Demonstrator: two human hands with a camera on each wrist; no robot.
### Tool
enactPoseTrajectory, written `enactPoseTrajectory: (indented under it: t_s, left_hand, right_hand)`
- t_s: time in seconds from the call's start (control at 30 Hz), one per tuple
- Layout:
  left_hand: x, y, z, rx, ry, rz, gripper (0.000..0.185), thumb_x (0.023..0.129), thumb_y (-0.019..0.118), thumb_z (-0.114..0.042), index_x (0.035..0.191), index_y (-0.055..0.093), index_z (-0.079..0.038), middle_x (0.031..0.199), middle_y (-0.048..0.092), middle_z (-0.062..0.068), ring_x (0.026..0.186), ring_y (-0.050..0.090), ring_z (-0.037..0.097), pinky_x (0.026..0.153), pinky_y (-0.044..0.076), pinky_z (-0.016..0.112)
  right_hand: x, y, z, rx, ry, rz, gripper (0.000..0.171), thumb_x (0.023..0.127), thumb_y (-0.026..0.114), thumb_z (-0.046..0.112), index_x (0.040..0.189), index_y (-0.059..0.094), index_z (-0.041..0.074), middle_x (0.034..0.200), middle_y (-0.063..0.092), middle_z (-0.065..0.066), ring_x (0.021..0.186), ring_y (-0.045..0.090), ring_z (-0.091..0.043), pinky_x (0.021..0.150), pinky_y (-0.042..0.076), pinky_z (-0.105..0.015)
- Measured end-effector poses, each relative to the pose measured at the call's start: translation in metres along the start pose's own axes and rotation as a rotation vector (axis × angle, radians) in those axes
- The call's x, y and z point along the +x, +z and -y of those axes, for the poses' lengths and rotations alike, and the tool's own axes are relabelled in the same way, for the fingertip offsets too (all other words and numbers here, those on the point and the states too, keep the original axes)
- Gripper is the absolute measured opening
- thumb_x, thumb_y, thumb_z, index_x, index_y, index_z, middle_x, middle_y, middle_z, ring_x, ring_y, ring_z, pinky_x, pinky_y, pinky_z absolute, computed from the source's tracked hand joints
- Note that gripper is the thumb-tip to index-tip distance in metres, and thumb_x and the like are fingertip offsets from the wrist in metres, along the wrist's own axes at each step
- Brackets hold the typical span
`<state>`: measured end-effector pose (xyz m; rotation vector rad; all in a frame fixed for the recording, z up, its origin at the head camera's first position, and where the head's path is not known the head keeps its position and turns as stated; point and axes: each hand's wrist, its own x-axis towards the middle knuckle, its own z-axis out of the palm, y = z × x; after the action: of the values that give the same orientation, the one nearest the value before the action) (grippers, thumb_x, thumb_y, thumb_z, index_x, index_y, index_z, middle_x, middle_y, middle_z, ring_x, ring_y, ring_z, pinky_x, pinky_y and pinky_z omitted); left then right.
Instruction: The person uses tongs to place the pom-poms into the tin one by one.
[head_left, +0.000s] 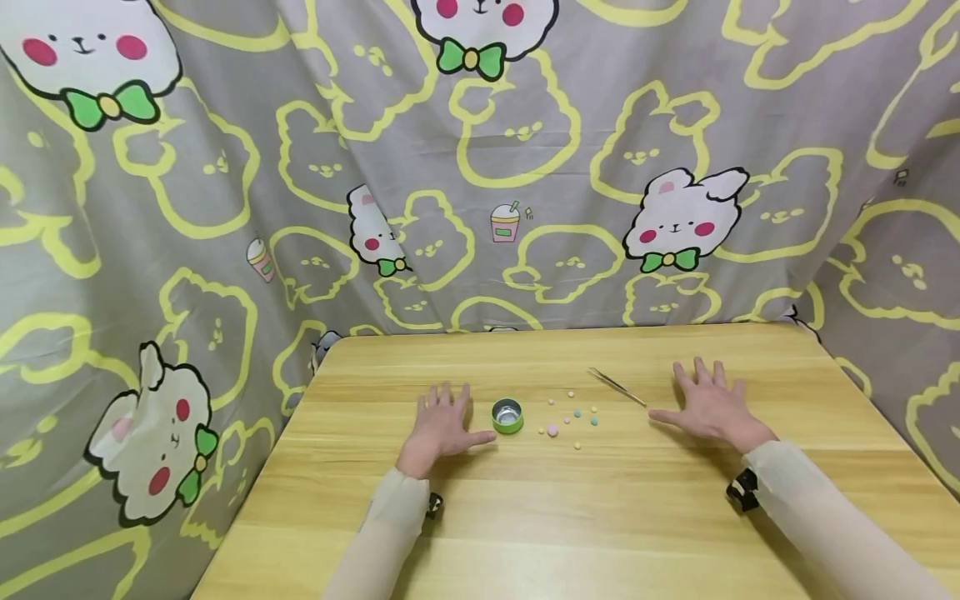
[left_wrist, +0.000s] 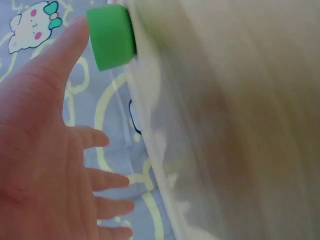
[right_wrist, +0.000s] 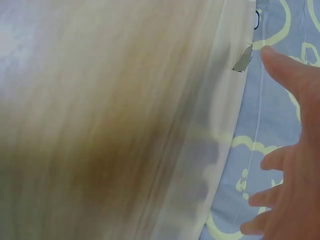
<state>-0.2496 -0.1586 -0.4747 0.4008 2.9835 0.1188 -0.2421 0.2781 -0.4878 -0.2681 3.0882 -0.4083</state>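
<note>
My left hand (head_left: 441,423) is held over the wooden table with its fingers spread and nothing in it. Its thumb points at a small round green tin (head_left: 507,426), open at the top with a silvery inside; in the left wrist view the green tin (left_wrist: 111,37) appears right by the thumb tip. Several small pink, yellow and blue beads, one larger pink bead (head_left: 552,430) among them, lie scattered right of the tin. Thin metal tweezers (head_left: 618,387) lie slantwise beyond them. Fingers apart, my right hand (head_left: 708,408) is just right of the tweezers and holds nothing.
The wooden table (head_left: 525,517) ends at a far edge against a grey curtain (head_left: 450,283) with yellow outlines and cartoon animals. The curtain also hangs along the left and right sides. Dark wrist devices (head_left: 742,490) sit under both sleeves.
</note>
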Motion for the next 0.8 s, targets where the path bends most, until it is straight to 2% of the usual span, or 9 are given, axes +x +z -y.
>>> enactPoseTrajectory:
  t_s: [0.17,0.33,0.6,0.8]
  left_hand:
    - [0.009,-0.002,-0.012,-0.139,0.144,0.027,0.102,0.077,0.064,-0.065,0.150,0.021,-0.007,0.147,0.030,0.022,0.134,0.028,0.040,0.106,0.024,0.052]
    - [0.018,0.000,-0.026,-0.256,0.233,0.072,0.096,0.079,0.070,-0.053,0.149,0.024,-0.006,0.145,0.036,0.017,0.131,0.036,0.032,0.104,0.032,0.045]
    - [0.025,0.005,-0.037,-0.308,0.253,0.096,0.087,0.079,0.074,-0.045,0.144,0.033,-0.004,0.141,0.039,0.015,0.126,0.042,0.028,0.101,0.036,0.042]
    - [0.027,0.007,-0.037,-0.318,0.261,0.076,0.077,0.080,0.076,-0.036,0.139,0.040,-0.003,0.137,0.044,0.013,0.120,0.047,0.025,0.099,0.038,0.038]
  right_hand:
    - [0.001,0.000,0.000,0.022,-0.058,-0.017,0.103,0.081,0.058,0.066,0.143,0.027,-0.009,0.142,0.016,-0.042,0.126,0.011,-0.064,0.099,0.011,-0.070]
    - [0.006,0.003,0.000,0.058,-0.101,-0.033,0.098,0.081,0.063,0.060,0.141,0.030,-0.010,0.138,0.025,-0.041,0.123,0.023,-0.060,0.098,0.021,-0.067]
    - [0.012,0.011,0.000,0.121,-0.122,-0.007,0.095,0.080,0.066,0.057,0.142,0.031,-0.008,0.133,0.035,-0.038,0.118,0.034,-0.056,0.093,0.031,-0.065]
    - [0.015,0.008,0.006,0.165,-0.166,0.000,0.086,0.083,0.068,0.048,0.139,0.035,-0.009,0.127,0.041,-0.036,0.111,0.045,-0.050,0.089,0.038,-0.061]
